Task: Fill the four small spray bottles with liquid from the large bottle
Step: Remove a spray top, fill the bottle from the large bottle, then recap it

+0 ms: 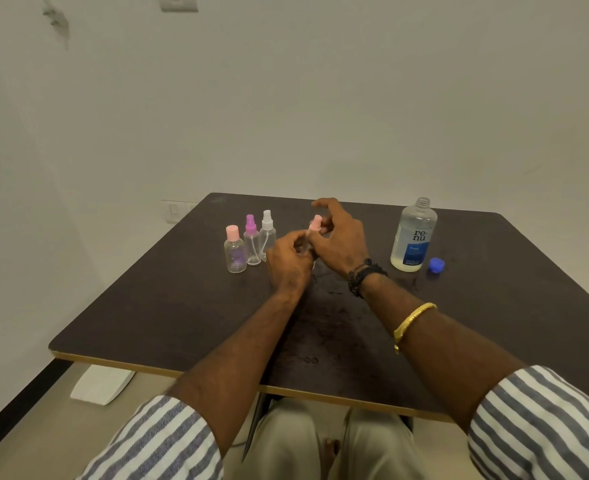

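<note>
Mid-table, my left hand (288, 259) grips the clear body of a small spray bottle, mostly hidden behind my fingers. My right hand (338, 237) pinches that bottle's pink spray top (316, 224). Three more small bottles stand in a cluster to the left: one with a pink cap (234, 250), one with a purple spray top (251, 240), one with a white spray top (267, 233). The large clear bottle (413, 237) stands uncapped at the right, with pale liquid low inside. Its blue cap (436, 264) lies beside it.
The dark brown table (168, 317) has a light edge and small wet spots in the middle. A white wall stands close behind it. A white flat object (100, 384) lies on the floor at the left. My legs are under the table's near edge.
</note>
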The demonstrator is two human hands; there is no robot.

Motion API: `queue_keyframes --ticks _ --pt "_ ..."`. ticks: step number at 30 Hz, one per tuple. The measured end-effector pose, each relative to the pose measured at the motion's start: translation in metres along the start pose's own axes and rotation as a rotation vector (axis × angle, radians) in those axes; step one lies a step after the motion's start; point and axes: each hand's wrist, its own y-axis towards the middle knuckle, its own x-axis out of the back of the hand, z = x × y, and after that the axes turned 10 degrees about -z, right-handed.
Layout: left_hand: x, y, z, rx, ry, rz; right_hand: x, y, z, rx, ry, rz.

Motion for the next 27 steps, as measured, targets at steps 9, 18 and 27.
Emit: queue_keyframes --ticks 9,18,27 --pt "-0.003 -0.004 -0.002 0.014 -0.026 0.026 0.004 0.000 -0.008 0.021 -0.017 -0.020" --pt "-0.006 -0.007 -0.005 0.041 0.025 0.029 0.018 0.002 -0.009 0.081 0.050 -0.147" --pt "-0.014 -0.005 -0.002 0.094 0.064 -0.030 0.054 0.009 -0.022 0.083 0.065 -0.321"
